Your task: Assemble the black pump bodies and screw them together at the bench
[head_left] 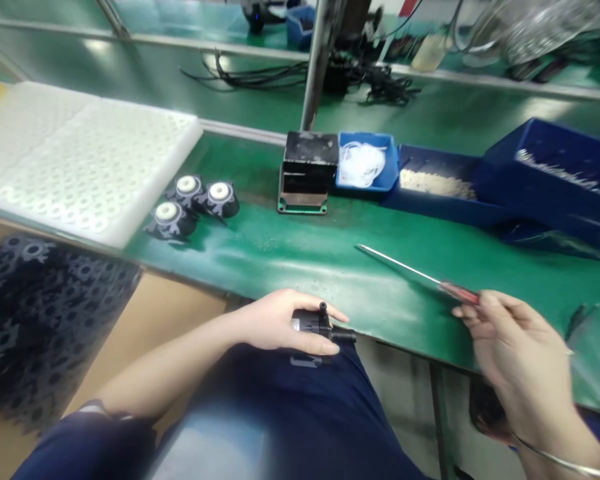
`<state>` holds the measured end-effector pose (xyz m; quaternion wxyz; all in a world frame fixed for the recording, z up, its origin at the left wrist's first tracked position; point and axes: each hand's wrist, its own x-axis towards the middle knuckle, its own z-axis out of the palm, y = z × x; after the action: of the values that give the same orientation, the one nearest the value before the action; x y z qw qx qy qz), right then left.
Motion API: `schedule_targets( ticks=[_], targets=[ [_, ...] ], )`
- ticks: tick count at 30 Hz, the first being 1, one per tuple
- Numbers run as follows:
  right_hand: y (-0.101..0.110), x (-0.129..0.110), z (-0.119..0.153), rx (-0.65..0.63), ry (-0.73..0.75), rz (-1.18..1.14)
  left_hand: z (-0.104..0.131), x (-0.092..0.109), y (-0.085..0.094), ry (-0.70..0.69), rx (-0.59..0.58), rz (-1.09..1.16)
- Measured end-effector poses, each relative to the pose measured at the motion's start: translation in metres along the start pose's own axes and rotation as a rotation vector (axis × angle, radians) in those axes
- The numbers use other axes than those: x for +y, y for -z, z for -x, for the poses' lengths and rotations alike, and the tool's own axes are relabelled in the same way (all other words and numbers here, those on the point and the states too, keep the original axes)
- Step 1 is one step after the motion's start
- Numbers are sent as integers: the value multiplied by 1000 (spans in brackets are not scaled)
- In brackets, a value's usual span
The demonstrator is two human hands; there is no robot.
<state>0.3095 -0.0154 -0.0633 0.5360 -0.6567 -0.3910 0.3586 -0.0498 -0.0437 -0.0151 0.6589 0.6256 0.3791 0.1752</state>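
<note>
Close to my lap, at the bench's front edge, my left hand (pixel 285 323) is wrapped around a small black pump-like part (pixel 310 324). Two black nozzles stick out of the part, one upward and one to the right; the palm hides its left side. My right hand (pixel 517 340), over the right side of the bench, grips a screwdriver (pixel 460 293) by its reddish handle. The long thin shaft points left and away from me, its tip apart from the black part.
Three black parts with white rings (pixel 221 193) stand beside a white perforated tray (pixel 90 160). A black metal block (pixel 310 163) sits mid-bench, beside blue bins (pixel 435 207) of small pieces. Lower left, a cardboard box (pixel 115 333) holds many dark parts. Cables (pixel 260 77) lie behind.
</note>
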Motion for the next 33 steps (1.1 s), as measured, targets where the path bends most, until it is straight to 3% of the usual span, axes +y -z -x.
schedule_targets(
  ticks=[4, 6, 7, 10, 12, 17, 33],
  targets=[
    [-12, -10, -22, 85, 591, 672, -14, 16, 9, -69, 131, -63],
    [-24, -29, -11, 32, 807, 752, -23, 17, 11, -68, 160, -83],
    [-32, -39, -1, -76, 838, 697, -28, 17, 12, -67, 167, -90],
    [-61, -64, 31, -590, 738, 429, -42, 15, 12, -81, 169, -110],
    [-80, -69, 45, -756, 694, 316, -50, 13, 12, -100, 167, -138],
    [-102, -60, 44, -783, 661, 246, -59, 9, 14, -92, 156, -201],
    [-97, -53, 30, -836, 624, 224, -68, 7, 17, -108, 152, -318]
  ],
)
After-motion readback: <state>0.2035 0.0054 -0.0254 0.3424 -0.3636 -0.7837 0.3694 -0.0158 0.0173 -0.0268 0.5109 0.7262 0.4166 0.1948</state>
